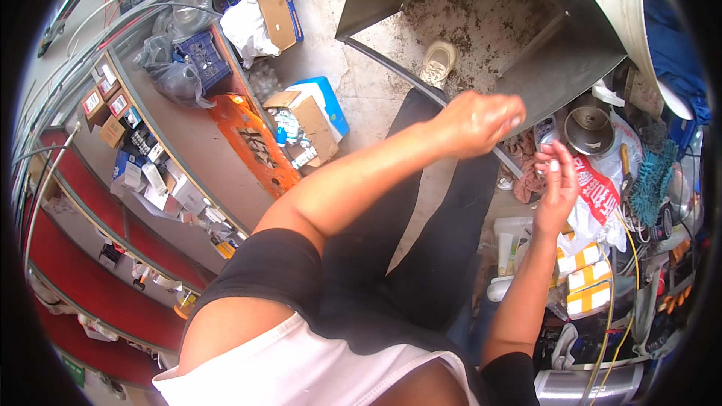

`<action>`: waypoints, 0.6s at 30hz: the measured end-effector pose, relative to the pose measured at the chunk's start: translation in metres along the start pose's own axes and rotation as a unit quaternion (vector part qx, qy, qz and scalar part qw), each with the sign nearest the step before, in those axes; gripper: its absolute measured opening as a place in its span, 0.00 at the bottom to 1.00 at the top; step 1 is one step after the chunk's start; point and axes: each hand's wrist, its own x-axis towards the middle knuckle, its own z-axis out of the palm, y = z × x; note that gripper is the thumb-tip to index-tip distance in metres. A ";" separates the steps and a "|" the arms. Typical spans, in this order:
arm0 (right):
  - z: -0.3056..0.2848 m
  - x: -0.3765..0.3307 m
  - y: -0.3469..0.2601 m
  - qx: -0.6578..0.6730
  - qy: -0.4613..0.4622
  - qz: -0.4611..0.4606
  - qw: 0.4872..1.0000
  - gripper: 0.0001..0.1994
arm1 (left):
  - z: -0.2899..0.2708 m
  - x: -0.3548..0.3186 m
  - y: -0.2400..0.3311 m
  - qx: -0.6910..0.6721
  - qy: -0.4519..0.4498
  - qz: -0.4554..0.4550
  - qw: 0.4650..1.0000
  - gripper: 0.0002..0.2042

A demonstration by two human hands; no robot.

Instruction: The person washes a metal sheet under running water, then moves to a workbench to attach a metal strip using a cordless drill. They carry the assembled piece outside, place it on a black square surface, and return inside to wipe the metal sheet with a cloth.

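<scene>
The person's left hand point(481, 122) is lifted in front of the body and closed into a loose fist, the back of the hand turned to the camera. Whether the fingers pinch something small, it cannot be told, because they are curled away from view. The right hand point(556, 180) is just below and to the right of it, near but not touching. Its fingers are half open and bent upward, with the palm turned toward the left hand; nothing clear is seen between them.

Just behind the two hands stands a small white bottle with a blue label point(544, 132), and beside it lies a pinkish cloth point(529, 173). To the right of the right hand there is a white plastic bag with red print point(598, 195), and further right a round metal pot point(589, 129) and a teal knitted rag point(650, 173). Lower down are boxes with yellow tape point(587, 286) and thin yellow wires point(635, 256).

At the left, shelves with red edges point(90, 256) carry many small boxes. On the concrete floor lie an orange crate point(252, 143), an open cardboard box point(304, 124) and a light shoe point(438, 62). A grey metal table point(541, 37) stands above the hands.
</scene>
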 end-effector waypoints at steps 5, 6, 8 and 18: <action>0.020 -0.020 0.008 -0.063 -0.193 0.068 0.977 0.20 | 0.009 -0.048 0.001 -0.007 -0.096 -0.007 0.995 0.05; 0.024 -0.023 0.011 -0.093 -0.227 0.079 0.966 0.20 | 0.012 -0.053 -0.002 -0.005 -0.086 -0.010 0.996 0.05; 0.032 -0.024 0.018 -0.151 -0.237 0.080 0.956 0.23 | 0.017 -0.060 -0.006 -0.003 -0.067 -0.016 0.998 0.05; 0.047 -0.006 0.040 -0.216 -0.225 0.129 0.941 0.12 | -0.031 -0.102 -0.076 -0.005 0.357 -0.275 0.893 0.10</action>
